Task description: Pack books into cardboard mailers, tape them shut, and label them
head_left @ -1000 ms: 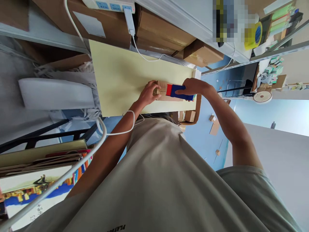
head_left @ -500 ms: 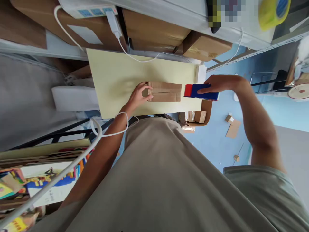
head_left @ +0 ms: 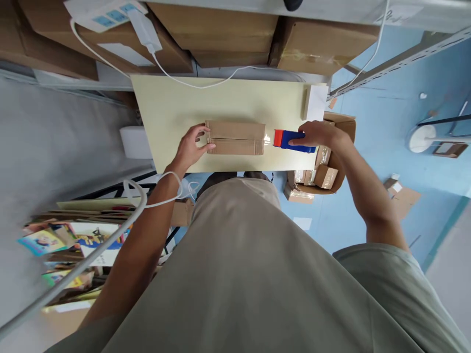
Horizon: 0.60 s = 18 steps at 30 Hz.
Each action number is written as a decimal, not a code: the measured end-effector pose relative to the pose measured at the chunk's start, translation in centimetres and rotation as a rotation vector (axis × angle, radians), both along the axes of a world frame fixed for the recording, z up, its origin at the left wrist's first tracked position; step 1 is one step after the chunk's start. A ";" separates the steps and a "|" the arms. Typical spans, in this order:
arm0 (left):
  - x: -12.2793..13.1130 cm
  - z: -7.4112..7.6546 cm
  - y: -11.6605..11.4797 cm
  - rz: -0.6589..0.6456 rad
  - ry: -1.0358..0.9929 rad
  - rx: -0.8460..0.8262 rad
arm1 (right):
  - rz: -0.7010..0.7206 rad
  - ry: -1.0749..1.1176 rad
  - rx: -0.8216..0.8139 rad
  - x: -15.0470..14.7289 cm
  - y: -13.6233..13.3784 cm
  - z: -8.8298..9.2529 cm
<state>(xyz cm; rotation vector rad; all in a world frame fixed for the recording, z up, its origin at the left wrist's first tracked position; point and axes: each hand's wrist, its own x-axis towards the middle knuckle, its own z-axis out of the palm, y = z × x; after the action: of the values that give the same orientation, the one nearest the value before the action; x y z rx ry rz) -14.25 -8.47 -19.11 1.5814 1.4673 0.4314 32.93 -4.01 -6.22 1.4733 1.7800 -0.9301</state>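
A small brown cardboard box (head_left: pixel 235 132) lies flat on the pale yellow tabletop (head_left: pixel 176 98), with a seam running along its top. My left hand (head_left: pixel 191 146) grips its left end, thumb on the near corner and fingers on the far one. In my right hand (head_left: pixel 317 135) is a blue tape dispenser (head_left: pixel 289 139) with a red front end, held just right of the box. Shiny clear tape (head_left: pixel 268 139) shows between the box's right end and the red part. The inside of the dispenser is hidden.
A white box (head_left: pixel 315 103) stands at the table's far right corner. Past the right edge, an open carton (head_left: pixel 344 157) holds several small taped boxes. Behind the table are large cartons (head_left: pixel 221 34), a power strip (head_left: pixel 106 14) and a white cable (head_left: pixel 200 87).
The box and my left hand appear further left in view, and the dispenser has shifted left and slightly down. Clear tape now shows at the box's right end. The camera view has shifted.
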 end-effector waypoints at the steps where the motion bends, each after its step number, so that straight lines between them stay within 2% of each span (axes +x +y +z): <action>1: 0.2 0.3 0.0 0.018 0.011 -0.005 | -0.013 0.000 0.025 -0.3 -0.4 -0.9; 4: 0.8 1.1 -0.3 0.079 0.035 -0.017 | -0.048 0.002 0.082 -2.3 -1.6 -2.9; 7: 1.4 1.5 -0.7 0.136 0.040 -0.021 | -0.066 -0.007 0.174 -4.5 -2.8 -4.2; 11: 1.9 2.1 -1.3 0.178 0.051 -0.003 | -0.145 -0.051 0.227 -4.7 -4.6 -5.3; 15: 2.8 2.6 -2.0 0.196 0.114 0.083 | -0.437 0.025 0.326 -3.3 -6.9 -5.6; 18: 4.1 2.2 -2.5 0.256 0.137 0.154 | -0.662 0.225 0.381 -4.5 -8.6 -5.7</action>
<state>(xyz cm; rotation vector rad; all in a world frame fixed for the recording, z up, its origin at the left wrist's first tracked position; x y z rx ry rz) -10.15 -10.99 -16.91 1.5726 1.7880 0.6054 28.39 -12.65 -11.93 2.3699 1.7065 -1.1446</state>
